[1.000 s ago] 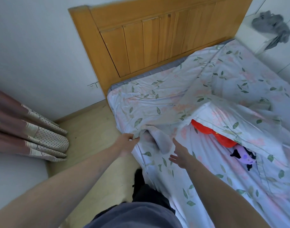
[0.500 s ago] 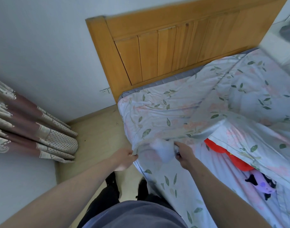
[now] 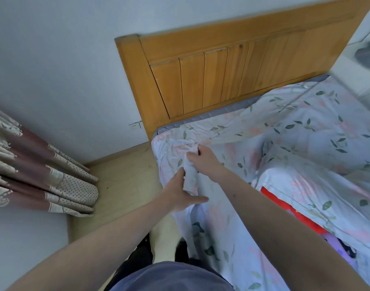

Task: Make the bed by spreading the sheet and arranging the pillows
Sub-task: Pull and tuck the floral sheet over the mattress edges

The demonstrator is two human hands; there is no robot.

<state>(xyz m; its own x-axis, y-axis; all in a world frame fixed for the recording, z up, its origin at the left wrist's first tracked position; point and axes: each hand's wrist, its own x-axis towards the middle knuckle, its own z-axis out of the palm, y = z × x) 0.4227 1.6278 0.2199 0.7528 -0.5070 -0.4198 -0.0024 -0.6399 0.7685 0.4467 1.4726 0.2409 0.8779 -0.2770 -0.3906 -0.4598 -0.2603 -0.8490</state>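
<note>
Floral sheet [image 3: 295,131] corner gripped, both hands [image 3: 203,159].

Bare forearms [image 3: 108,238] — grey-blue shirt [image 3: 171,277], dark trousers [image 3: 141,257].

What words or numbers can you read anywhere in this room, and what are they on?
None can be read. The sheet has only leaves and pink flowers, the curtain only dots and stripes. The headboard and wall socket show no writing; the red thing under the cover is too hidden to tell.
</note>
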